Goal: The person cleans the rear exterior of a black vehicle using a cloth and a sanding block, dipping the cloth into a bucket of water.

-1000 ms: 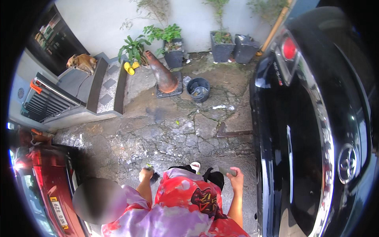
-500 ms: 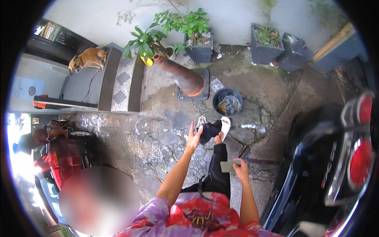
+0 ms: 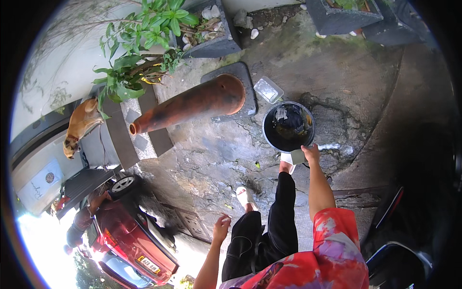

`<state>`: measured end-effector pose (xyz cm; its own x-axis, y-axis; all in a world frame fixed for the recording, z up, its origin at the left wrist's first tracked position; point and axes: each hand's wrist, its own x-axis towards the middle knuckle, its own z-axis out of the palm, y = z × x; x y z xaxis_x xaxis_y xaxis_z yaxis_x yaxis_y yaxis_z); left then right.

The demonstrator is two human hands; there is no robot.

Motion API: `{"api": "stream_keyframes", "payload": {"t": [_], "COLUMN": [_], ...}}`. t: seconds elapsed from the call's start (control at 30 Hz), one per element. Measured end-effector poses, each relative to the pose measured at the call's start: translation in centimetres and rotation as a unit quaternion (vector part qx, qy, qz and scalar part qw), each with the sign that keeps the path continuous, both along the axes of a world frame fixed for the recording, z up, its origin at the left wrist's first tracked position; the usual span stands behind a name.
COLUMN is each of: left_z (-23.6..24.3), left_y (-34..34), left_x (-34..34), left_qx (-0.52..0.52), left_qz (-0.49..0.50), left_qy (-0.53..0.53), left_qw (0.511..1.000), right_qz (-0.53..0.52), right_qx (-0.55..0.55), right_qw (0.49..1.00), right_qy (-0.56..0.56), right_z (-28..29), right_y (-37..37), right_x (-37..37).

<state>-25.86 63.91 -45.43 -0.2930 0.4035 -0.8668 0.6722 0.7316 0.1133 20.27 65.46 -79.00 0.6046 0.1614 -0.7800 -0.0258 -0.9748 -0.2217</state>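
Observation:
My right hand (image 3: 312,153) grips a flat, rectangular grey-green thing (image 3: 298,156) by its edge, just below the bucket's near rim; I cannot make out its kind. The round black bucket (image 3: 270,137) stands on the ground with dark and greyish cloth (image 3: 288,115) lying inside, some of it wet or shiny. My left hand (image 3: 221,228) hangs lower and to the left, holding nothing, its fingers loosely bent and apart. White slippers (image 3: 244,196) are on my feet, one partly hidden behind the flat thing.
Beyond the bucket lies a clear plastic container (image 3: 268,90). A tall rusty-brown cone-shaped pipe (image 3: 192,103) rises from a dark square base (image 3: 251,103). Planters (image 3: 226,43) line the wall. A dog (image 3: 82,126) rests at left, near a red car (image 3: 137,241). Cracked concrete (image 3: 207,164) surrounds me.
The dark cloth has left my left hand, which has drawn back down. My right hand has moved forward to the bucket with the flat thing. My view has turned and come closer to the bucket.

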Motion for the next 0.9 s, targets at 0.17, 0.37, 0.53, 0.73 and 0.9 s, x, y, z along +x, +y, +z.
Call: {"api": "stream_keyframes", "payload": {"t": [0.17,0.37,0.53,0.73,0.9], "left_z": [-0.5,-6.4,-9.2,-13.1,-11.8], "left_y": [4.7,15.8,28.9,25.1,21.0], "left_x": [4.8,12.7,24.5,31.1,31.7], "left_qx": [-0.053,0.094,0.162,0.209,0.158], "left_qz": [0.030,-0.200,-0.307,-0.616,-0.708], "left_qy": [-0.065,-0.165,-0.305,-0.114,-0.247], "left_qw": [0.996,0.961,0.887,0.751,0.642], "right_qz": [-0.083,-0.020,-0.098,-0.141,-0.239], "right_qx": [0.009,0.151,0.247,0.308,0.273], "right_qw": [0.995,0.988,0.964,0.941,0.932], "right_qy": [0.063,0.006,0.005,0.006,-0.011], "right_z": [-3.7,8.0,26.5,44.2,50.7], "right_y": [1.4,11.3,13.6,12.8,12.4], "right_x": [1.6,-3.3,-5.6,-7.6,-6.4]}}
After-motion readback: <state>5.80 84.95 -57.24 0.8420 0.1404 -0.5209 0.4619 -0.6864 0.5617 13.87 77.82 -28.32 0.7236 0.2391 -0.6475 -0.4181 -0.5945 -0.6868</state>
